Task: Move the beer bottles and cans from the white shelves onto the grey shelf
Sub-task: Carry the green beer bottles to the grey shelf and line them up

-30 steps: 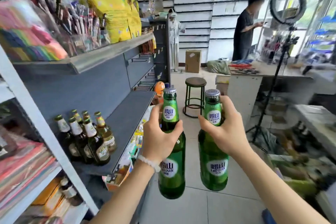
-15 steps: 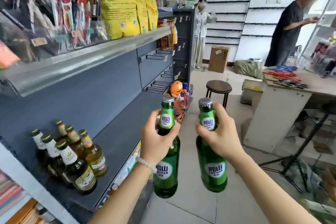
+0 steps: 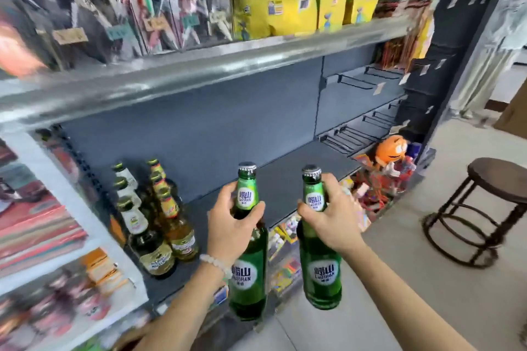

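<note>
Head-worn view, down onto near hands [image 3: 285, 225]

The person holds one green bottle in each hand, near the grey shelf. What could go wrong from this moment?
1. Both the left hand and the right hand grip their green bottles by the neck only, so a heavy glass body could slip.
2. The two bottles hang close together and might knock each other.
3. Brown bottles already stand clustered at the left end of the grey shelf; setting a bottle too near could topple one.
</note>
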